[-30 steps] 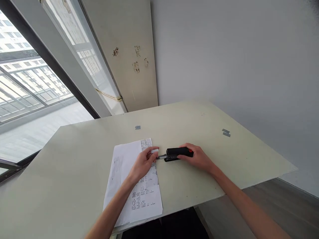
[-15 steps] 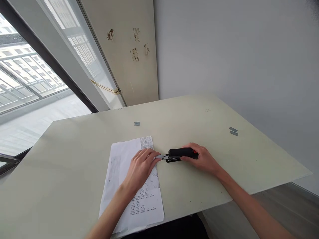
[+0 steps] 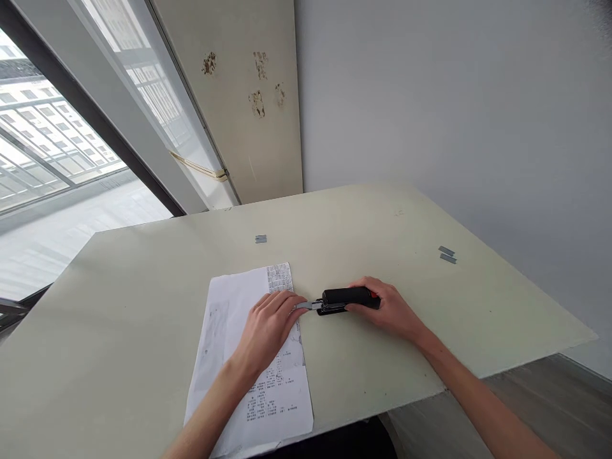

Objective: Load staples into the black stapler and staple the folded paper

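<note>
My right hand (image 3: 391, 308) is wrapped round the rear of a black stapler (image 3: 345, 296), which lies on its side-to-side length with its front towards the left. A small red patch on it shows beside my fingers. My left hand (image 3: 268, 324) pinches a thin grey strip of staples (image 3: 304, 306) between thumb and fingers. The strip's right end meets the metal part at the stapler's front; how far it goes in, I cannot tell. Under my left hand and forearm lie printed paper sheets (image 3: 282, 408), partly covered by them.
Short grey staple strips lie on the pale table (image 3: 143, 306): one group (image 3: 261, 239) beyond the paper, another pair (image 3: 447, 255) at the right. A grey wall stands behind on the right, a window on the left. The table's front edge runs close to my body.
The view has shifted slightly. Both hands keep their grips, and the strip stays at the stapler's front with little visible movement.
</note>
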Demonstrator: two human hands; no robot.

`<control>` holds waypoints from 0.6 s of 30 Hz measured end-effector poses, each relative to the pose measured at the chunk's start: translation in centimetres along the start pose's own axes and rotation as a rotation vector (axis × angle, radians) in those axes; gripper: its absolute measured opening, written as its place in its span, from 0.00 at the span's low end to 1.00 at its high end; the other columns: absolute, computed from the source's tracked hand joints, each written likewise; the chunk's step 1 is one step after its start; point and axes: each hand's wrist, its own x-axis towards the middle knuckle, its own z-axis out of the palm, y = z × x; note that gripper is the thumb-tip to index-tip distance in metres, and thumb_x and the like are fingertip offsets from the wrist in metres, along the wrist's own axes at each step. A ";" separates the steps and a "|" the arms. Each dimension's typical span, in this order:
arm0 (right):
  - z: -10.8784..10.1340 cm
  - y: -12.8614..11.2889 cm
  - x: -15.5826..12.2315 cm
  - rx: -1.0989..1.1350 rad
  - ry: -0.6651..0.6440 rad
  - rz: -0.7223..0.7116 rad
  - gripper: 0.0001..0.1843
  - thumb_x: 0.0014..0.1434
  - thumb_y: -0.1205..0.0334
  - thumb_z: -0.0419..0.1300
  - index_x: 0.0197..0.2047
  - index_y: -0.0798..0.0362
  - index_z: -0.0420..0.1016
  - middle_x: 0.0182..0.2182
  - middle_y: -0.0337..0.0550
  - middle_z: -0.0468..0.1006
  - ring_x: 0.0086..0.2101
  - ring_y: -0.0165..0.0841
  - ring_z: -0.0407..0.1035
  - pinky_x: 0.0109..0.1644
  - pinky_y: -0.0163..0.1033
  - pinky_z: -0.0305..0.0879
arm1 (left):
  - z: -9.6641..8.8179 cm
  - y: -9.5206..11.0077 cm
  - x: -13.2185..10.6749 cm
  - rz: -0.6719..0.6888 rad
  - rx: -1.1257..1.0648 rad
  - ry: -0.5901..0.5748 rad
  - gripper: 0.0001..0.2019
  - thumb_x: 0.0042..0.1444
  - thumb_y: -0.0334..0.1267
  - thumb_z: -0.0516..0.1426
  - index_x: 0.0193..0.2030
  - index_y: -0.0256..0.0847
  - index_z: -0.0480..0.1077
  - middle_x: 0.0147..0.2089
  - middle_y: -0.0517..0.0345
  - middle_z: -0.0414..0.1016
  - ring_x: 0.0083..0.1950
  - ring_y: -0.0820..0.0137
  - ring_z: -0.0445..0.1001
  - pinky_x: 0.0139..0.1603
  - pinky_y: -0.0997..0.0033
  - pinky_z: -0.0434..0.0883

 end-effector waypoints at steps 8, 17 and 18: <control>0.1 0.1 0.0 -0.007 0.009 -0.015 0.16 0.65 0.43 0.64 0.47 0.44 0.78 0.39 0.41 0.81 0.39 0.39 0.72 0.41 0.41 0.66 | 0.3 -0.2 -0.1 0.011 0.015 -0.035 0.11 0.75 0.42 0.52 0.50 0.43 0.74 0.46 0.57 0.81 0.43 0.64 0.78 0.42 0.62 0.74; 0.0 0.0 0.0 0.005 0.004 -0.004 0.18 0.64 0.42 0.64 0.48 0.45 0.78 0.40 0.42 0.81 0.39 0.40 0.72 0.41 0.42 0.66 | 0.1 0.0 -0.1 -0.003 0.006 -0.021 0.13 0.76 0.43 0.50 0.50 0.44 0.75 0.46 0.56 0.82 0.43 0.65 0.80 0.43 0.63 0.75; 0.1 0.0 0.0 0.004 0.002 -0.004 0.17 0.64 0.42 0.64 0.48 0.44 0.78 0.40 0.42 0.81 0.39 0.40 0.72 0.41 0.42 0.66 | 0.1 0.0 -0.1 -0.003 0.014 -0.029 0.13 0.76 0.43 0.50 0.50 0.44 0.75 0.46 0.56 0.82 0.42 0.65 0.80 0.43 0.63 0.75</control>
